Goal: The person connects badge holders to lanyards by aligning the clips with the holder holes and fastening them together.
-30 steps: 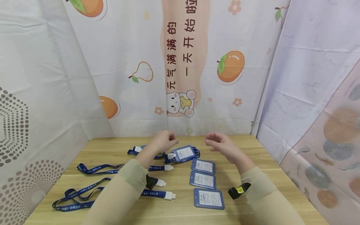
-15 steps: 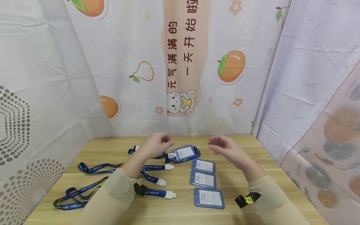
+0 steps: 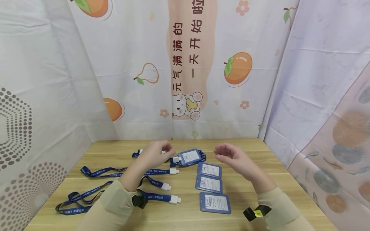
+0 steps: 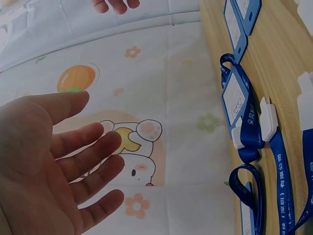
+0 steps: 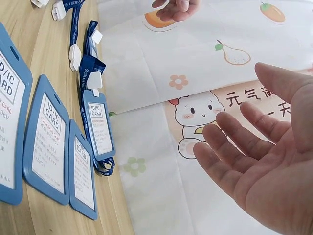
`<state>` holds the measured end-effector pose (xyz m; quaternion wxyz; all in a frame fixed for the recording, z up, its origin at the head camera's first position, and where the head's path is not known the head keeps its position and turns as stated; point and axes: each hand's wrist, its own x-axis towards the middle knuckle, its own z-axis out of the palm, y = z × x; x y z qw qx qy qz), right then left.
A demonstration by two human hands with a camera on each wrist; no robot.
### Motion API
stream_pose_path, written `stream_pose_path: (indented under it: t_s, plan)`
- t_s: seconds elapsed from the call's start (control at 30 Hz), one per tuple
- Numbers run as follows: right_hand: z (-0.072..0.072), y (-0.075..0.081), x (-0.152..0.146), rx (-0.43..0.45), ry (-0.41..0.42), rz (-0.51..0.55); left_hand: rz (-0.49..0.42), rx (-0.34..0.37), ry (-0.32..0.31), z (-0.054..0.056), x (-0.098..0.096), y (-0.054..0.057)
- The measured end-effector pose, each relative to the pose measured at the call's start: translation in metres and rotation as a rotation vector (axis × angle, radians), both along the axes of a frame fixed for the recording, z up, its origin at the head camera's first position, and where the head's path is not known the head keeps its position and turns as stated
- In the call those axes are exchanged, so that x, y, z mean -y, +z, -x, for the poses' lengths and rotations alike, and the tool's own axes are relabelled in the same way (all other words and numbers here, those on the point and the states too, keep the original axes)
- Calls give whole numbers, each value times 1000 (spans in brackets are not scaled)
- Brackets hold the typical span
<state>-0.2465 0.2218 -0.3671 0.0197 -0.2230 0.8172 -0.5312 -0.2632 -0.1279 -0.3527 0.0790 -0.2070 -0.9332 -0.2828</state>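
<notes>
My left hand point(image 3: 156, 155) hovers over the back left of the table, its palm bare and fingers relaxed in the left wrist view. Across from it my right hand point(image 3: 232, 158) is raised with loosely spread fingers, holding nothing. Between the hands lies a blue ID card holder point(image 3: 190, 156) with its lanyard clipped on and folded beneath it. Another blue lanyard point(image 3: 135, 154) at the back left is partly hidden behind my left hand. Three loose blue card holders point(image 5: 46, 139) stand in a column in front of my right hand.
Three blue lanyards with white clips lie on the left: one at the back point(image 3: 104, 173), one with its clip point(image 3: 165, 186) in the middle, one at the front point(image 3: 73, 211). Printed curtains point(image 3: 138, 106) enclose the wooden table point(image 3: 185, 221) at the back and sides.
My left hand has drawn left and a little nearer, uncovering the middle lanyard's strap. My right hand has shifted slightly right and nearer. The card holders and lanyards have stayed in place.
</notes>
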Motion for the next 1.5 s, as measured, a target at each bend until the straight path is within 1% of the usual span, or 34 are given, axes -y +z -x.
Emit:
stream_pose_path:
  t_s: [0.27,0.33,0.5,0.6,0.7,0.9,1.07,1.27,1.5]
  plan:
    - [-1,-5,2,-13,3,-17,14,11,-29,-1,-1,-6]
    - [0,-6,3,-2,-4,-27,20,14,-35,-1,0,-8]
    - [2,-12,8,9,11,-64,30,39,-50,1,-1,-13]
    - [3,-17,12,19,36,-68,36,72,-44,3,0,-19]
    - [5,-22,15,33,64,-68,63,104,-29,6,0,-26]
    - [9,-31,21,59,90,-88,138,124,-23,12,-1,-37]
    - [15,-37,26,54,108,-101,166,158,-18,15,-1,-43]
    - [22,-45,30,78,103,-126,201,200,1,19,-2,-51]
    - [29,-49,34,113,95,-156,269,215,0,24,-5,-59]
